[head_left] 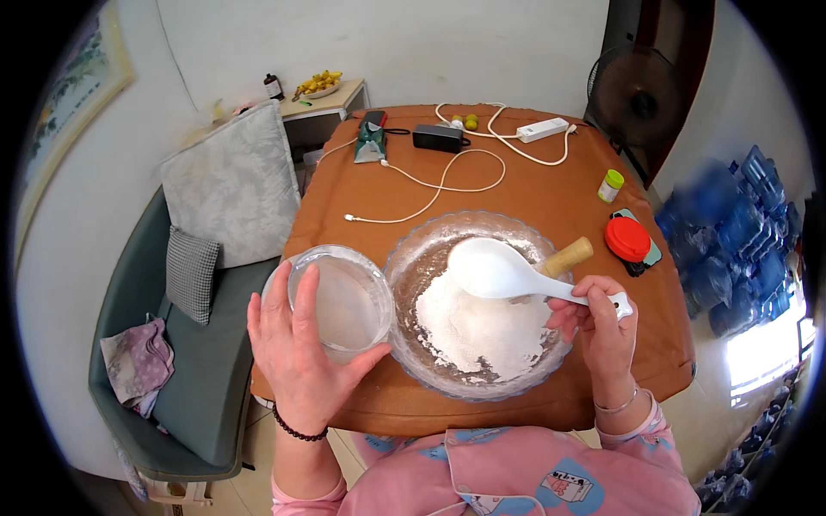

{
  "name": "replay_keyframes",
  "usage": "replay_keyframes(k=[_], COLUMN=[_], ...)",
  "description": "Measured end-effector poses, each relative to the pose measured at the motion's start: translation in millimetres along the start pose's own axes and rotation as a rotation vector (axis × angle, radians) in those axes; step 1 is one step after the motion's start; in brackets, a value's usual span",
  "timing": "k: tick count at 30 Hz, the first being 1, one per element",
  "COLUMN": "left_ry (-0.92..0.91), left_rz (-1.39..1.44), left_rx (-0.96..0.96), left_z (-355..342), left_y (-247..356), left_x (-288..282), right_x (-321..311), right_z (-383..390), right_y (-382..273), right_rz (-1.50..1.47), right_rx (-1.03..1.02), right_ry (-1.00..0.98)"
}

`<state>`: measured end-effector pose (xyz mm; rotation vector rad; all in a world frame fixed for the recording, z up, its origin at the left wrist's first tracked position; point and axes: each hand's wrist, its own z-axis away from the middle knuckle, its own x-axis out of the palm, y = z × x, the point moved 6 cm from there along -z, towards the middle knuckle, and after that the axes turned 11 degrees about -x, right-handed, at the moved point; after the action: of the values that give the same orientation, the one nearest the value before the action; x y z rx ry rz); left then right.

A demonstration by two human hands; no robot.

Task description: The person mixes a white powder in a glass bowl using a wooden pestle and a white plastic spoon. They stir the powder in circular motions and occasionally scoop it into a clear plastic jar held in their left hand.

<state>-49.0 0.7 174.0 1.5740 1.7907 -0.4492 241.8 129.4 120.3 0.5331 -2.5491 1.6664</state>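
Note:
My left hand grips a small clear bowl from its left side, thumb near its front edge and fingers along the rim. Pale, cloudy contents show inside it. Closed round a handle, my right hand holds a large white spoon, its head over the big clear glass bowl. A heap of white flour lies in that bowl, with more dusted up its sides. A wooden handle sticks out over the bowl's right rim, its other end partly hidden by the spoon.
On the brown-covered table lie white cables, a black box and a power strip. A red-lidded container and a green-capped jar stand at right. A green sofa is left; a fan stands behind.

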Motion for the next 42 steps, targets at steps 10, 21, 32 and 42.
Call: replay_keyframes(k=[10, 21, 32, 42], left_ry=[-0.006, -0.01, -0.016, -0.011], left_rz=[-0.02, -0.03, -0.061, -0.036], left_rx=[0.008, 0.001, -0.001, 0.012], left_z=[-2.0, 0.4, 0.3, -0.5], left_y=[-0.3, -0.7, -0.3, 1.5], left_x=[0.3, 1.2, 2.4, 1.0], right_x=[123.1, 30.8, 5.2, 1.9], right_z=[23.0, 13.3, 24.1, 30.7], right_y=[-25.9, -16.9, 18.4, 35.5], right_rz=[0.537, 0.419, 0.174, 0.084], right_rx=[-0.92, -0.378, 0.396, 0.247], right_ry=[-0.871, -0.393, -0.266, -0.154])
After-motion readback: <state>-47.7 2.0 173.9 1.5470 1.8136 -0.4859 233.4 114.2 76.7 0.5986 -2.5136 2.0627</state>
